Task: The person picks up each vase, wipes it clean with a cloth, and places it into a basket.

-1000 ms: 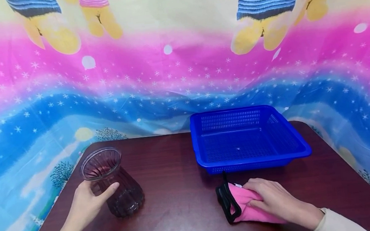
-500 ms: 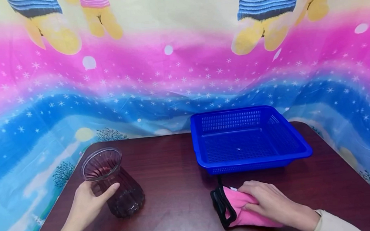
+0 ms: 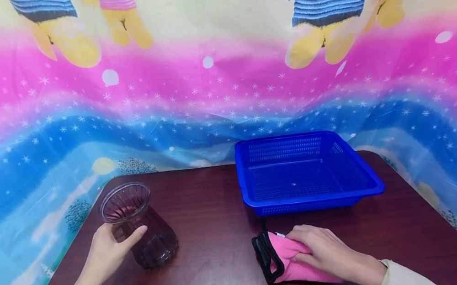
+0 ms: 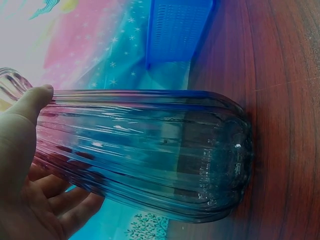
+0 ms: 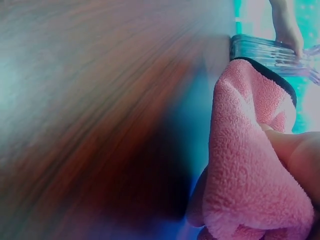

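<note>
A ribbed, see-through glass vase with a flared rim is at the left of the table. My left hand grips it round the neck, thumb on the near side and fingers behind. In the left wrist view the vase shows its full ribbed side, with its base at the tabletop. On the right, my right hand pinches a folded pink fleecy cloth with black edging. The right wrist view shows the thumb pressed into the folds of the cloth; most fingers are hidden behind it.
A blue plastic basket with mesh walls stands at the back right of the dark wooden table. Behind the table hangs a printed curtain in pink, blue and cream.
My right hand has moved left across the table with the pink cloth, closer to the vase. The left hand and the vase have stayed in place.
</note>
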